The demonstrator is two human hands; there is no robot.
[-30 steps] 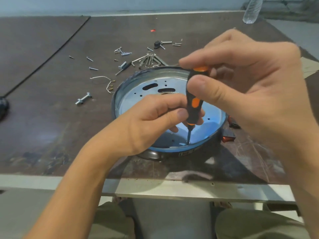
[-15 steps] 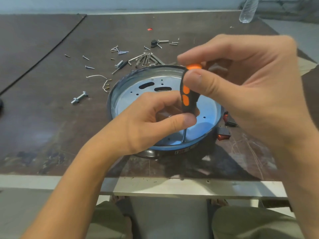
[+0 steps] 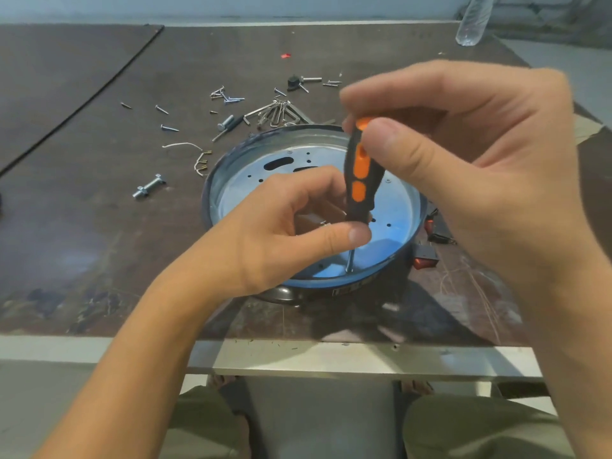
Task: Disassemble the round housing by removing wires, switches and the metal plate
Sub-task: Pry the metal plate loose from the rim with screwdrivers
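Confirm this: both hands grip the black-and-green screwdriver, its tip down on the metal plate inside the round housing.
Wrong colour. The head view shows a black-and-orange screwdriver; the left hand and right hand grip it, tip on the metal plate inside the round housing.

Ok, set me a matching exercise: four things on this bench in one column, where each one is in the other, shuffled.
Things:
1. screwdriver
2. large bolt
3. clear plastic bottle
4. red rocker switch

Places:
A. far right end of the table
B. lying alone on the table, left of the round housing
C. outside the housing wall, on its right near side
D. upright inside the housing, tip down on the metal plate, held by both hands

Pairs: 1-D, 2-B, 3-A, 4-C
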